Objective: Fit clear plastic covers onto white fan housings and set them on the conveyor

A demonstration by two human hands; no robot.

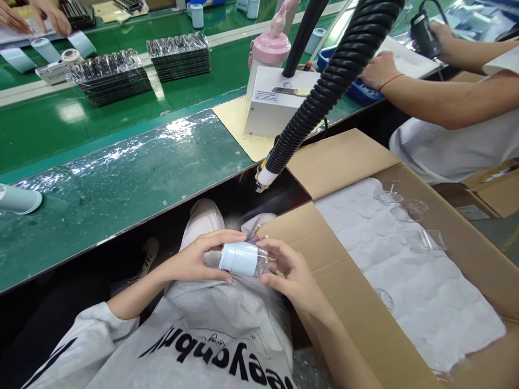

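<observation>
Above my lap, a pale blue cylinder point(240, 258) lies on its side between my two hands. My left hand point(198, 258) curves around its ridged left end, fingers above and thumb below. A clear plastic cup point(263, 261) sits against the cylinder's right end, and the fingers of my right hand point(294, 273) close on it. Whether cup and cylinder are fastened together I cannot tell. Thin coloured wires point(256, 236) stick up just behind them, partly hidden by my hands.
A black corrugated hose point(324, 92) hangs down, its white nozzle point(265, 177) beyond my hands. An open carton point(340, 292) at right holds white padding point(405, 270) and clear plastic parts. Another blue cylinder point(20, 199) lies on the green bench point(121, 178). Co-workers' hands point(381, 70) are across and right.
</observation>
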